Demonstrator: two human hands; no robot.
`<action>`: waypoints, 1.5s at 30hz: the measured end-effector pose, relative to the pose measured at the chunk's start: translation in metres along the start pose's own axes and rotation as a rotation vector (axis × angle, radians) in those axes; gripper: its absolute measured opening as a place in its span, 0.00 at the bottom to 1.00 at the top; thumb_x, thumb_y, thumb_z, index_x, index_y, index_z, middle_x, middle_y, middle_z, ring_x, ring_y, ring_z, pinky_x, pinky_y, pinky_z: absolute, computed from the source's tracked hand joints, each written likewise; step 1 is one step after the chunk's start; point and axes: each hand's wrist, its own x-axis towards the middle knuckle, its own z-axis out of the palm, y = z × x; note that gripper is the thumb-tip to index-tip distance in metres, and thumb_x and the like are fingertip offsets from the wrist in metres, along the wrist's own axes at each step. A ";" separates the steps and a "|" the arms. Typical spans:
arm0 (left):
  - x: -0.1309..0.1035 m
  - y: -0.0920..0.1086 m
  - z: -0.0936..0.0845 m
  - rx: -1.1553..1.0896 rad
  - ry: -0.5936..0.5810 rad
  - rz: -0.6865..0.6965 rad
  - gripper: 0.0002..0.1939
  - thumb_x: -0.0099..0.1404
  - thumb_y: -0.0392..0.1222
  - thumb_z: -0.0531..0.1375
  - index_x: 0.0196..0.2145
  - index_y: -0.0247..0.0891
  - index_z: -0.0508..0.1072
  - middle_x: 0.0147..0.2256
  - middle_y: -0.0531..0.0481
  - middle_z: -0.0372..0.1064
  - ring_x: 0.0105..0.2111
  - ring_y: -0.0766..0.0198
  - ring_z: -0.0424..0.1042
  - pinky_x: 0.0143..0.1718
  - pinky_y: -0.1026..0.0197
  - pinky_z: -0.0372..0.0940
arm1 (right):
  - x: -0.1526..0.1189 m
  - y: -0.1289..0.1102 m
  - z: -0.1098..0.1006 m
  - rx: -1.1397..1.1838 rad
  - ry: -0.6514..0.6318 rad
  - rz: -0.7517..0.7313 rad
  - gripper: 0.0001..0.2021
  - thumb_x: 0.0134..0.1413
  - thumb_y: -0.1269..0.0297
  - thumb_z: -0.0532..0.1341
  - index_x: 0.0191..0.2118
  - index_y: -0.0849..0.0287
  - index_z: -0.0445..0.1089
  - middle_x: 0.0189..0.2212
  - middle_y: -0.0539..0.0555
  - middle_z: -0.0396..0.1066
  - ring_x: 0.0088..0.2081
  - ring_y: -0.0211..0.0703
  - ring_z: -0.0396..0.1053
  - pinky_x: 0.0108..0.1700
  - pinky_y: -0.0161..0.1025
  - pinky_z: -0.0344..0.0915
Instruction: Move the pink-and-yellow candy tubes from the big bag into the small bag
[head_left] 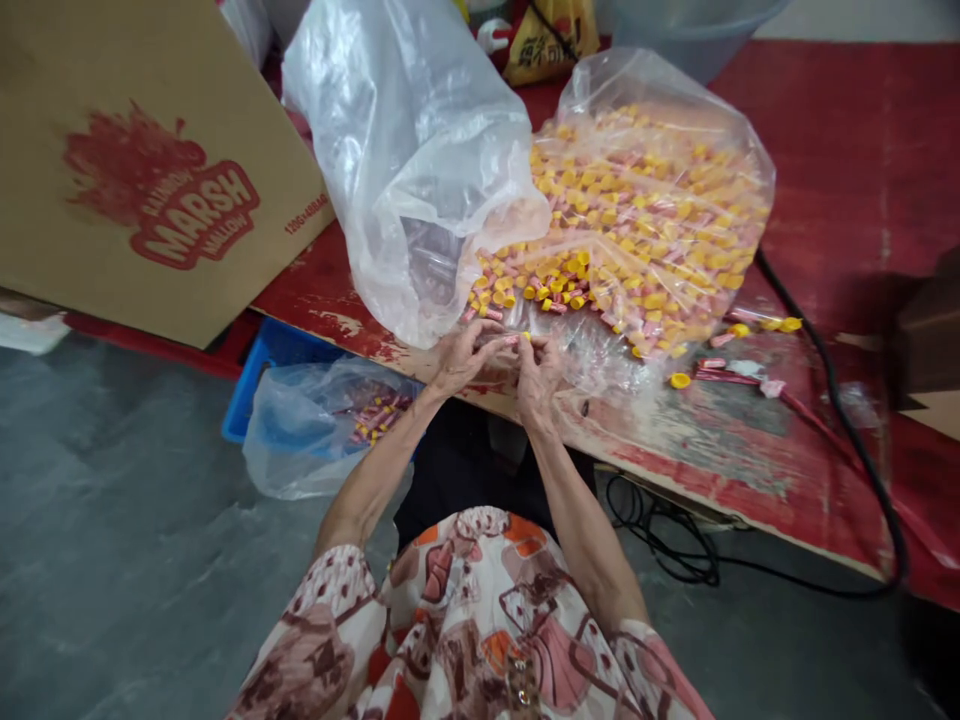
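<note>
Both hands meet at the table's front edge, below the mouth of a clear bag (679, 165) full of small pink pieces with yellow caps. My left hand (466, 358) is closed in a pinch, with a bit of pink at its fingertips. Close beside it, my right hand (538, 378) pinches a small yellow cap (526, 337). The pink and yellow seem to belong to one small capped tube, mostly covered by fingers. Loose capped pieces (555, 290) spill from the bag just beyond the fingers. Left of them lies a cloudy plastic bag (420, 150) holding clear pieces.
A large marshmallow carton (150, 170) stands at the left. Below the table edge, a blue crate (281, 345) holds a plastic bag (300, 410) with capped pieces. A black cable (847, 400) crosses the red table (832, 200) at the right. A loose yellow cap (679, 381) lies nearby.
</note>
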 end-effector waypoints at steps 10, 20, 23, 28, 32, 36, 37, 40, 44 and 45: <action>0.014 0.007 0.013 0.506 -0.150 -0.019 0.05 0.77 0.44 0.68 0.47 0.42 0.79 0.42 0.44 0.83 0.44 0.49 0.83 0.47 0.54 0.73 | 0.027 0.026 -0.054 -0.312 0.101 -0.103 0.22 0.83 0.51 0.50 0.49 0.55 0.80 0.48 0.63 0.81 0.50 0.56 0.78 0.59 0.53 0.77; 0.030 0.008 0.003 0.337 -0.146 -0.070 0.05 0.76 0.40 0.69 0.45 0.43 0.76 0.41 0.50 0.82 0.38 0.59 0.80 0.44 0.59 0.70 | 0.086 0.042 -0.038 -0.469 -0.116 -0.263 0.21 0.74 0.69 0.52 0.61 0.58 0.78 0.59 0.66 0.79 0.55 0.58 0.77 0.58 0.50 0.77; 0.012 0.011 0.016 0.388 -0.077 -0.066 0.10 0.74 0.37 0.69 0.38 0.44 0.72 0.34 0.53 0.77 0.35 0.59 0.77 0.42 0.59 0.69 | 0.078 0.041 -0.043 -0.424 -0.068 -0.290 0.21 0.76 0.67 0.52 0.63 0.57 0.78 0.60 0.66 0.80 0.58 0.58 0.77 0.62 0.52 0.76; 0.002 0.016 0.023 0.431 -0.046 0.125 0.11 0.74 0.34 0.65 0.36 0.44 0.66 0.38 0.50 0.75 0.38 0.59 0.75 0.45 0.57 0.71 | 0.055 0.032 -0.043 -0.252 0.060 -0.285 0.22 0.82 0.57 0.51 0.67 0.56 0.74 0.49 0.62 0.81 0.47 0.55 0.79 0.60 0.55 0.78; -0.015 0.007 0.019 0.430 0.039 0.163 0.08 0.74 0.33 0.63 0.38 0.42 0.69 0.40 0.48 0.75 0.39 0.60 0.76 0.45 0.58 0.72 | 0.033 0.030 -0.037 -0.233 0.083 -0.204 0.17 0.80 0.56 0.53 0.62 0.54 0.73 0.42 0.58 0.79 0.40 0.52 0.77 0.49 0.50 0.77; -0.013 -0.005 0.008 0.403 -0.008 0.040 0.10 0.69 0.29 0.65 0.44 0.41 0.76 0.38 0.51 0.76 0.37 0.61 0.76 0.44 0.59 0.72 | 0.023 0.033 -0.035 -0.288 0.022 -0.160 0.12 0.76 0.55 0.55 0.54 0.53 0.70 0.44 0.60 0.81 0.42 0.54 0.77 0.50 0.51 0.76; -0.005 -0.007 0.001 0.411 0.045 -0.017 0.13 0.69 0.29 0.65 0.49 0.41 0.78 0.40 0.50 0.77 0.38 0.60 0.77 0.45 0.59 0.73 | 0.022 0.034 -0.035 -0.293 0.026 -0.159 0.12 0.75 0.54 0.55 0.53 0.53 0.70 0.45 0.60 0.81 0.43 0.55 0.77 0.51 0.52 0.76; 0.036 -0.013 -0.029 0.478 0.268 -0.199 0.20 0.73 0.32 0.64 0.60 0.42 0.78 0.50 0.45 0.81 0.45 0.55 0.81 0.49 0.57 0.73 | 0.022 0.034 -0.037 -0.285 0.050 -0.181 0.12 0.75 0.50 0.54 0.48 0.51 0.69 0.47 0.60 0.80 0.45 0.54 0.76 0.54 0.52 0.75; 0.099 -0.029 -0.064 0.624 0.266 -0.345 0.23 0.75 0.30 0.60 0.63 0.44 0.79 0.61 0.40 0.78 0.57 0.47 0.80 0.58 0.51 0.73 | 0.021 0.032 -0.037 -0.250 0.028 -0.171 0.14 0.76 0.47 0.54 0.43 0.50 0.69 0.42 0.58 0.78 0.42 0.53 0.74 0.51 0.50 0.73; 0.111 -0.033 -0.069 0.649 0.210 -0.356 0.24 0.75 0.30 0.59 0.63 0.45 0.80 0.62 0.39 0.77 0.59 0.45 0.79 0.61 0.48 0.72 | 0.021 0.030 -0.037 -0.242 0.022 -0.153 0.15 0.75 0.46 0.55 0.42 0.50 0.69 0.39 0.56 0.78 0.41 0.52 0.74 0.50 0.50 0.72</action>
